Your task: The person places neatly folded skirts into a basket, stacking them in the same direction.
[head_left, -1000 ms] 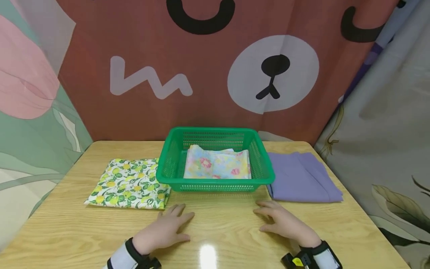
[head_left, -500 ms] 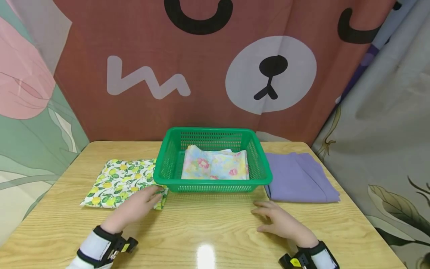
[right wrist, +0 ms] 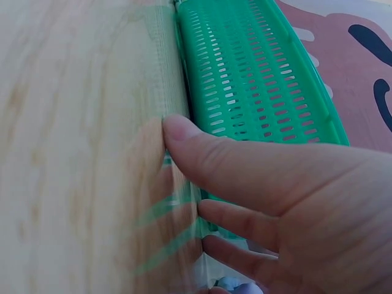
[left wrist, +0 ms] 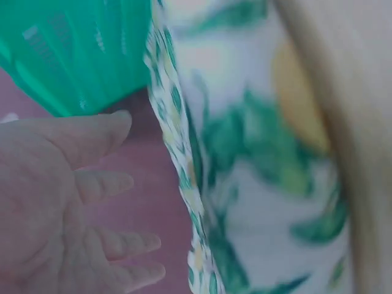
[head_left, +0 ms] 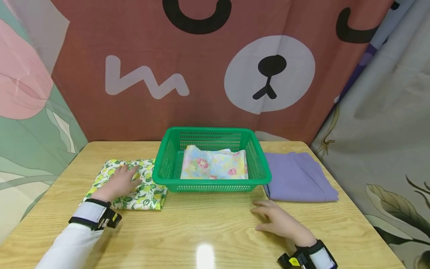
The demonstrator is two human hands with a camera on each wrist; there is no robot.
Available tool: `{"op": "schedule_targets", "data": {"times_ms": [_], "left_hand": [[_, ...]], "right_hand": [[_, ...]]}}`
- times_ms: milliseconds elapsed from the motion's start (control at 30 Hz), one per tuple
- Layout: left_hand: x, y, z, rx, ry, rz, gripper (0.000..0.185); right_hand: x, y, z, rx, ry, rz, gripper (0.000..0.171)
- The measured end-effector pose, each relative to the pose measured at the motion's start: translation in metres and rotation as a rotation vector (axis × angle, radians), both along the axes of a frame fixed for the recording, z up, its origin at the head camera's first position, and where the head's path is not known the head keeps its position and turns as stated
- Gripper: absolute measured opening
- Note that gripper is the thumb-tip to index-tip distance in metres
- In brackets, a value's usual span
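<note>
Wooden table (head_left: pixel 215 228) before a bear-face curtain (head_left: pixel 235 67). Lemon-print cloth (head_left: pixel 147 188): folded flat on the table's left part, its right edge just beside the green basket (head_left: pixel 168 164). Left hand (head_left: pixel 118 183): palm down on the cloth, fingers spread and nearly straight, gripping nothing. Basket: perforated plastic, mid-table, holding a folded floral cloth (head_left: pixel 215 166). Purple cloth (head_left: pixel 297 177): folded, just right of the basket. Right hand (head_left: pixel 280 222): flat on bare wood in front of the basket's right corner, fingers relaxed, holding nothing.
</note>
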State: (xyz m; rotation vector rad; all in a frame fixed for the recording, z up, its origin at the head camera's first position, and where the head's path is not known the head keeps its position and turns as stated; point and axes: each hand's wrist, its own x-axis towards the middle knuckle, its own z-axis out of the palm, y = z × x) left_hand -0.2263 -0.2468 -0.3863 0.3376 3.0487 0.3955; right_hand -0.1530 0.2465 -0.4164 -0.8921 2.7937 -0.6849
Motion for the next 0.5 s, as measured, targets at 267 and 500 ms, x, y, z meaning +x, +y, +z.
{"op": "schedule_targets", "data": {"times_ms": [267, 500], "left_hand": [[-0.019, -0.020, 0.009, -0.045, -0.285, -0.033, 0.088], [-0.029, -0.023, 0.015, -0.110, -0.365, -0.042, 0.100]], "right_hand": [[-0.001, 0.000, -0.001, 0.008, 0.006, -0.004, 0.051], [-0.002, 0.001, -0.002, 0.004, 0.001, -0.003, 0.052]]}}
